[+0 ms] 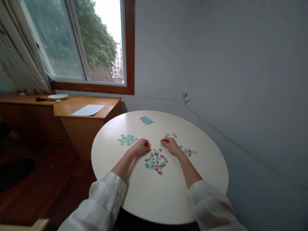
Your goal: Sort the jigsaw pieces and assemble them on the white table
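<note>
Both my hands rest on a round cream table (158, 195) among loose jigsaw pieces. My left hand (141, 146) is curled shut with its fingertips pinched at the left edge of a central pile of pink, teal and yellow pieces (156, 161); what it holds is too small to name. My right hand (170, 144) is also closed, fingertips pinched near a piece at the pile's upper right. A group of teal pieces (127, 139) lies left of my left hand. Smaller clusters lie beyond my right hand (170, 135) and to its right (189, 151).
A small blue picture card (146, 120) lies at the table's far side. A wooden counter (72, 112) with a sheet of paper (88, 110) and a white plate (58, 96) stands left under the window. Grey walls close in behind and right.
</note>
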Motion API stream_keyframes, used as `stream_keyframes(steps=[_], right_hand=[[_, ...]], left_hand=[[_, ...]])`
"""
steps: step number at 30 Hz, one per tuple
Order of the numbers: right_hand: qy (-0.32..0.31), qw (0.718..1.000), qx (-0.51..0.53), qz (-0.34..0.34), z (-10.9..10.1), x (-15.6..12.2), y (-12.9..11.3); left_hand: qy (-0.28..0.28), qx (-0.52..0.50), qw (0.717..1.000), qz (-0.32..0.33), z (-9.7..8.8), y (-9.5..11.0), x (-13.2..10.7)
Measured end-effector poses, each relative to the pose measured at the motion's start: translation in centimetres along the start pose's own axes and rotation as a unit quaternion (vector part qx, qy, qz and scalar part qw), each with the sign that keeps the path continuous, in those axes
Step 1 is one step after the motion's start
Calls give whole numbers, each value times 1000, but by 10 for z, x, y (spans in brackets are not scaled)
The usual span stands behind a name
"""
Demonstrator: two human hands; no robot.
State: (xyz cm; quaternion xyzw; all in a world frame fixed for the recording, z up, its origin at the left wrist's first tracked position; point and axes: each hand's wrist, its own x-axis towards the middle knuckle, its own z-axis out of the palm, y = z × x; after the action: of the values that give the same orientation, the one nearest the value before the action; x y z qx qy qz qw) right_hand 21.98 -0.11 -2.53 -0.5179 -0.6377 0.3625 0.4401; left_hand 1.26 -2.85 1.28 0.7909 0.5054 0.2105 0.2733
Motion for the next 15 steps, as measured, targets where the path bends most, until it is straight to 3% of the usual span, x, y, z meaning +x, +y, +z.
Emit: stream_keyframes(steps=[5, 11, 13, 15], right_hand=[[13, 1000, 25, 5, 0, 2, 1], [34, 998, 47, 9, 0, 4, 5], [38, 998, 50, 11, 0, 5, 6], [43, 998, 54, 14, 0, 6, 7]], left_hand=[[52, 22, 998, -20, -1, 1, 0], [34, -74, 997, 3, 0, 4, -3], [82, -141, 986, 34, 0, 4, -2], [168, -196, 964, 57, -1, 5, 0]])
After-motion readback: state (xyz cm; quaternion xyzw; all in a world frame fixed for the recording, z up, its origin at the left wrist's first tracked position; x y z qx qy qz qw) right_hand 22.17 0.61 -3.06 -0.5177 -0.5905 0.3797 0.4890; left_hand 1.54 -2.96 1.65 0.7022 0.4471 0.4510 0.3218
